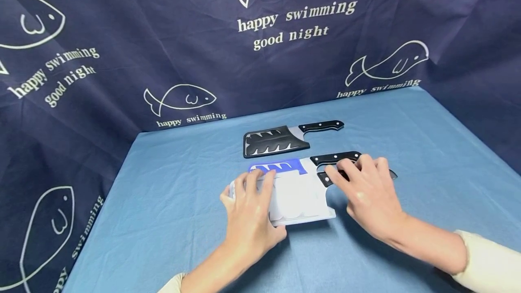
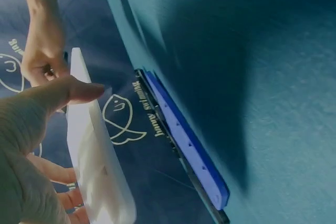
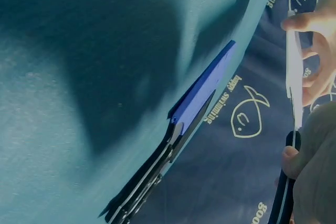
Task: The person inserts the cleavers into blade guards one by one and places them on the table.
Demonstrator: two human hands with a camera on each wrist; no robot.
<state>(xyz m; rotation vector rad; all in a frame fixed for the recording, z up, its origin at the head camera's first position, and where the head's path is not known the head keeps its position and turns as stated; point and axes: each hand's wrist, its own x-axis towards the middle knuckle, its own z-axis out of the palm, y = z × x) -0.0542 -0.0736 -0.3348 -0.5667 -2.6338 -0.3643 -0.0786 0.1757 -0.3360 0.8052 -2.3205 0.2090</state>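
A cleaver with a black riveted handle [image 1: 325, 179] is held up over the table, its blade in a white sheath [image 1: 301, 200]. My left hand [image 1: 249, 223] grips the sheath, thumb along its near edge and fingers over the far side. My right hand [image 1: 371, 199] holds the handle, with the thumb pressed on it in the right wrist view. Just behind, partly hidden by the white sheath, lies a second cleaver in a blue sheath [image 1: 299, 165]. Farther back on the table rests a third cleaver in a black sheath [image 1: 273, 143], its handle pointing right.
A blue cloth [image 1: 175, 202] covers the table. Dark blue fabric [image 1: 195, 49] with white fish drawings and lettering hangs behind and at the sides. Shadows of the hands fall on the cloth.
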